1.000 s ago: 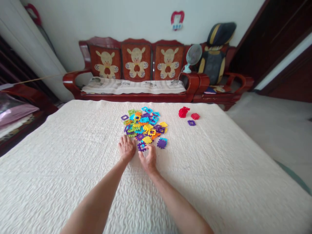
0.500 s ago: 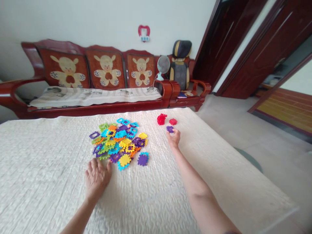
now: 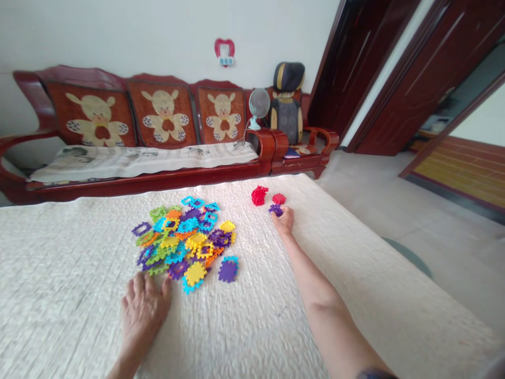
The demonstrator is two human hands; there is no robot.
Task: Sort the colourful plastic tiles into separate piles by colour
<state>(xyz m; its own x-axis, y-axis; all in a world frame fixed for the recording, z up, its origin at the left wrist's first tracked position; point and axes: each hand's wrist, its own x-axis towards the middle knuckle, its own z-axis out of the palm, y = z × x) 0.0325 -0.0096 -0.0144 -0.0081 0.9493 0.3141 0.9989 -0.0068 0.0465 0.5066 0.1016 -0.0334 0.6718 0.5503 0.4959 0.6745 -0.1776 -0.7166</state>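
My right hand (image 3: 284,221) reaches far out and its fingers close on a purple notched plastic tile (image 3: 275,210). Just beyond it lie a single red tile (image 3: 279,198) and a stack of red tiles (image 3: 259,196). My left hand (image 3: 145,305) rests flat on the quilted cover with its fingers apart, at the near edge of a mixed pile of tiles (image 3: 189,226) in green, blue, yellow, orange and purple. Between the hands, a purple tile (image 3: 228,271) partly covers a blue one. A yellow tile (image 3: 195,273) lies at the pile's near side.
The white quilted cover (image 3: 244,331) spreads under everything. Behind it stands a dark red wooden sofa (image 3: 158,176) with bear-patterned backs. A small fan (image 3: 259,105) and an armchair (image 3: 287,123) are at its right. Tiled floor (image 3: 366,184) shows on the right.
My view has shifted slightly, so the pile and my left hand sit lower and further left. My right hand stays at the purple tile near the red ones.
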